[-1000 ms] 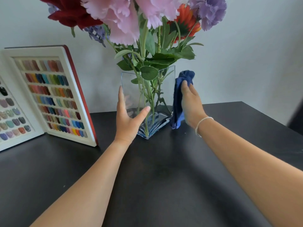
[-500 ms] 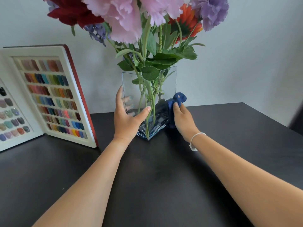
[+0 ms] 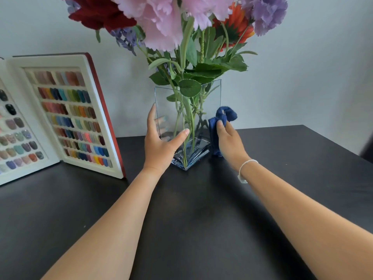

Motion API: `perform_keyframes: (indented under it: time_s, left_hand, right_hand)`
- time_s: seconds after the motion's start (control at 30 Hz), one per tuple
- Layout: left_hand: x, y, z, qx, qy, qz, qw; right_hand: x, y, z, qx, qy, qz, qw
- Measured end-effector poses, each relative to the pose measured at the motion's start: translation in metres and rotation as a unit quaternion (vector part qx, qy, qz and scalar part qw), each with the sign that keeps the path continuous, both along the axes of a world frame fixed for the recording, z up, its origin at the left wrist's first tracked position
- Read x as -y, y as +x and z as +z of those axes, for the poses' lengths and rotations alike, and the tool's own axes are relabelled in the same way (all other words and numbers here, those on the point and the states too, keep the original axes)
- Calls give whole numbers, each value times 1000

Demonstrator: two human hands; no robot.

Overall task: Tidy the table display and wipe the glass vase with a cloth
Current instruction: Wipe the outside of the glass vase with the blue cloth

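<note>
A square clear glass vase (image 3: 210, 102) stands near the back of the black table (image 3: 191, 219), holding artificial flowers (image 3: 161, 19) in pink, red, purple and orange. My left hand (image 3: 161, 146) grips the vase's lower left corner, thumb across the front face and fingers seen through the glass behind. My right hand (image 3: 230, 142) presses a dark blue cloth (image 3: 219, 122) against the lower right side of the vase; part of the cloth bunches above my fingers.
An open white display book of coloured nail samples (image 3: 66, 118) with a red cover stands upright at the left, close to the vase. A pale wall runs behind the table. A dark object shows at the far right edge (image 3: 368, 150).
My right hand swept the cloth down the vase's right side to its base, then came slightly back up. My left hand stayed on the vase.
</note>
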State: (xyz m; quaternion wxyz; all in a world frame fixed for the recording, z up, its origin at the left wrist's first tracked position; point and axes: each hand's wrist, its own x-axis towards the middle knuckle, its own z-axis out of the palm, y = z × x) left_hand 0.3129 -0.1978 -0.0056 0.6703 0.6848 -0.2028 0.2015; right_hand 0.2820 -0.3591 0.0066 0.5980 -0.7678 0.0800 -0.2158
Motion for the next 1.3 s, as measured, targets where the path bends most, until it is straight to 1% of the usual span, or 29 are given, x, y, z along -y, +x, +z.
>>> perform_keyframes:
  time_s: [0.07,0.17,0.27,0.5,0.67,0.87,0.97,1.03,1.07,1.13,1.17,1.2,1.3]
  left_hand:
    - [0,0,0,-2,-1,-1,1000]
    - [-1,-1,0,-6,7,-1,1000]
    - [-1,-4,3,-8,12,-2,1000]
    - [-2,-10,8,-14,16,6,1000]
    - [-3,-10,7,-20,6,2,1000]
    - [-4,-12,9,-23,9,0,1000]
    - [-5,-11,8,-25,14,-5,1000]
    - [-7,-10,7,-25,17,-9,1000]
    - [-7,-10,6,-25,19,-11,999]
    - [-8,-8,5,-29,16,-16,999]
    - [-8,-7,4,-29,14,-19,999]
    - [-8,-7,4,-29,14,-19,999]
    - [-8,-6,3,-25,14,-20,999]
  right_hand:
    - [4,-4,-4,-31,-33,-6,999]
    - [9,-12,-5,-66,-112,5,991]
    - [7,-22,-9,-75,-163,22,983]
    - [-13,-46,-24,-59,-171,77,980]
    - [-30,-59,-25,-46,-198,80,976]
    - [-43,-74,-25,-40,-270,112,956]
    - [-44,-78,-19,-59,-291,153,943]
    - [-41,-79,-11,-69,-265,165,948]
    - [-40,-79,-6,-70,-222,153,960]
    - [-37,-77,4,-61,-90,106,988]
    - [-36,-76,9,-52,-26,79,995]
    - [-35,-75,15,-43,16,52,998]
    - [-41,-68,29,13,33,3,999]
